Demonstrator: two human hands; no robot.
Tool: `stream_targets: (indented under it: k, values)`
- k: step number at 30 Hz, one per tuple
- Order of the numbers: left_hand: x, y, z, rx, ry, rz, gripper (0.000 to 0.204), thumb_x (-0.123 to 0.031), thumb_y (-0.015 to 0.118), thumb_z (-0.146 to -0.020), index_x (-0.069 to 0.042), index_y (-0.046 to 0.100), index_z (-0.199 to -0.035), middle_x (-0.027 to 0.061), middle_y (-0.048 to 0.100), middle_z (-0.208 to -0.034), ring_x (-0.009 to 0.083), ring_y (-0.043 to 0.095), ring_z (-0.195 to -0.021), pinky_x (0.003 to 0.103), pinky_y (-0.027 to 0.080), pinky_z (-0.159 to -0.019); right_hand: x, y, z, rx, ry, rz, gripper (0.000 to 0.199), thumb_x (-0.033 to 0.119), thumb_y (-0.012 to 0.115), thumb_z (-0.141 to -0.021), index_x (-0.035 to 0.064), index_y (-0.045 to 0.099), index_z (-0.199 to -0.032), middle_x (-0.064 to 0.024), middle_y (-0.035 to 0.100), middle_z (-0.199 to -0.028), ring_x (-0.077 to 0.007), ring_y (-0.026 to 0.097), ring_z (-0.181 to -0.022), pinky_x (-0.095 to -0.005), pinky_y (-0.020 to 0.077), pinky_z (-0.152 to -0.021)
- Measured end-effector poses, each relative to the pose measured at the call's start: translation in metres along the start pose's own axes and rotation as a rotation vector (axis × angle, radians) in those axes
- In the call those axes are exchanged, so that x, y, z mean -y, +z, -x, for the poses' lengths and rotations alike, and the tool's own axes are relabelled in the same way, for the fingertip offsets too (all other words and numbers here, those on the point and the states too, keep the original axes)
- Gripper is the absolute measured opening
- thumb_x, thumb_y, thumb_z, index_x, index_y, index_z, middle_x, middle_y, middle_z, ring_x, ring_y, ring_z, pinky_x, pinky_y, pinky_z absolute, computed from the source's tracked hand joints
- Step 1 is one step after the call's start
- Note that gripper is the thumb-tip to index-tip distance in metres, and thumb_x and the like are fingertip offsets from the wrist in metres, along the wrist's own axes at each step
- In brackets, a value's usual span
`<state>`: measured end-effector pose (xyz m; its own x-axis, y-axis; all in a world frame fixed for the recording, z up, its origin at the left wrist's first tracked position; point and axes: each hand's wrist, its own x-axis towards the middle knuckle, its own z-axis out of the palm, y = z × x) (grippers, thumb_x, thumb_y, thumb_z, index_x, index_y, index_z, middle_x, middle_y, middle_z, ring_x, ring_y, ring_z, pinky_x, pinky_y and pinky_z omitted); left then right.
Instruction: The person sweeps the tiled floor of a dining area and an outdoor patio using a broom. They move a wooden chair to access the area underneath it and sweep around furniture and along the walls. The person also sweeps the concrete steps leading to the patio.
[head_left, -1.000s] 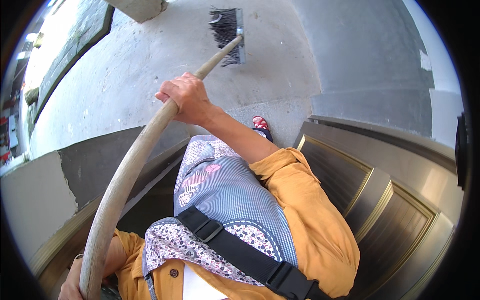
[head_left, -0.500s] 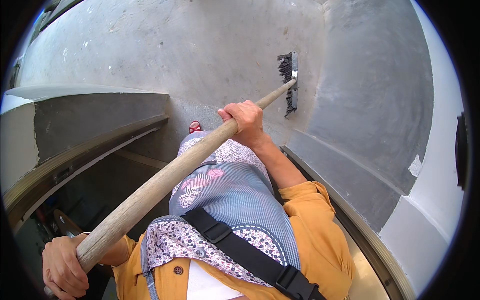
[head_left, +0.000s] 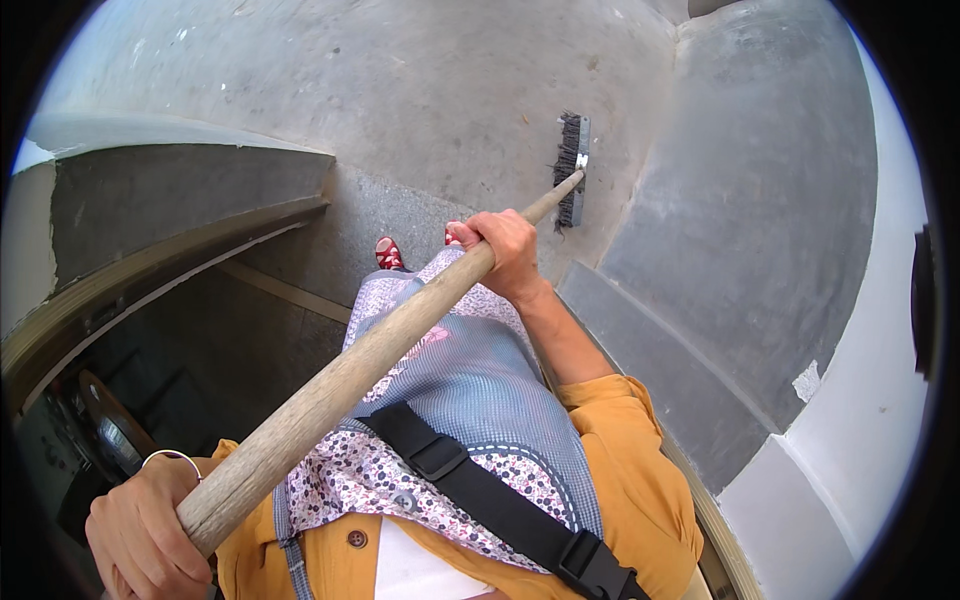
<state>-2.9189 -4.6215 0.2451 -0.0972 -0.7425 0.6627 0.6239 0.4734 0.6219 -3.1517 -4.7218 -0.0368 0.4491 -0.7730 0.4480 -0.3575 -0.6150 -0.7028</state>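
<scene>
- Where: our broom (head_left: 340, 388) runs diag. from lower L to upper R; its head (head_left: 583, 135) is ahead, R of centre, bristles (head_left: 567, 145) facing L. Looks to be at floor (head_left: 430, 110) level; can't tell how hard it presses, if at all.
- Left grip (head_left: 150, 535): fingers wrapped round the handle nr its thick end. Right grip (head_left: 505, 255): closed round the handle farther up, nearer the head.
- For good strokes, we'd steer w/ the left grip & use the right grip as guide/pivot. Best w/ the whole bristle row down, not one corner, & light, even pressure.
- Short strokes seem wise; long ones prob. flick bits about.
- Around us: dark grey wall panel (head_left: 770, 190) on R; low wall (head_left: 190, 190) & brownish frame (head_left: 90, 315) on L; a rounded dark item (head_left: 118, 425) below it, can't make out what.
- In the way: wall panel's foot is nr the head, so little swing room to R. Low wall limits a wide sweep to L. Red shoe (head_left: 387, 253) is nr the handle's path; the other's mostly hidden by the right grip.
</scene>
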Motion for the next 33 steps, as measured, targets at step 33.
stream_targets:
  k: [33]
  values:
    - [0.002, -0.297, -0.233, 0.33, 0.437, -0.252, 0.017, -0.003, 0.052, -0.068, -0.012, 0.046, -0.055, -0.0026, 0.043, -0.049, 0.0084, 0.043, -0.042, 0.022, 0.034, -0.046, -0.073, 0.252, -0.446, -0.013, -0.168, -0.3, 0.018, 0.015, 0.06, -0.072, 0.01, 0.047, -0.061, -0.0082, 0.05, -0.05, -0.029, 0.051, -0.049, -0.0359, 0.0387, -0.053]
